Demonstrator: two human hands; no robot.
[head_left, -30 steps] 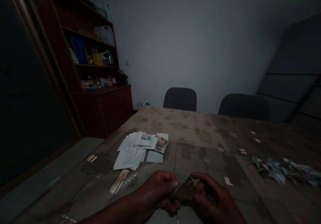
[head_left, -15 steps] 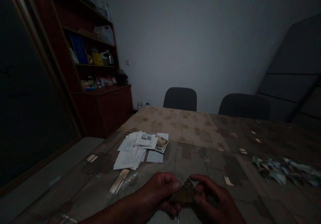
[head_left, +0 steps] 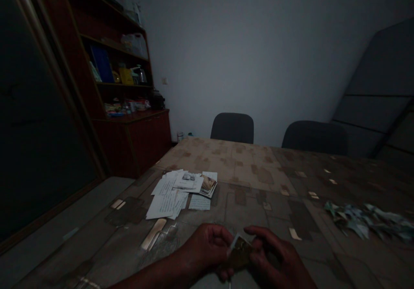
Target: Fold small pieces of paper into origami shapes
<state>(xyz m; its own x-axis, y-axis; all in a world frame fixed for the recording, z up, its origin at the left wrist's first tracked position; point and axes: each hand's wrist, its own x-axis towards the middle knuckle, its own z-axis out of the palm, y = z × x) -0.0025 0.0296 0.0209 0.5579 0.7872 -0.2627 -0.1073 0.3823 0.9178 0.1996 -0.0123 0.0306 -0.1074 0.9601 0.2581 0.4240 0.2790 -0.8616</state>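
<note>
Between my hands, just above the near part of the table, is a small folded piece of paper (head_left: 241, 254), dark olive with a pale edge at its top. My left hand (head_left: 210, 248) pinches its left side with thumb and fingers. On the other side my right hand (head_left: 273, 254) grips the right edge, its index finger raised and bent over the top. The lower part of the paper is dim and partly covered by fingers. Beyond my left hand lies a spread pile of printed paper sheets (head_left: 164, 205), with a stack of small picture cards (head_left: 208, 185) at its right.
A heap of folded paper pieces (head_left: 365, 222) lies on the right of the patterned tablecloth (head_left: 249, 164). Two dark chairs (head_left: 232, 127) stand behind the far edge. At the back left is a red-brown cabinet (head_left: 142, 138) with shelves of household items.
The paper's top has gone from a pointed triangle to a blunter shape with a pale edge showing. My left fingers have shifted slightly along it; my right hand is nearly still.
</note>
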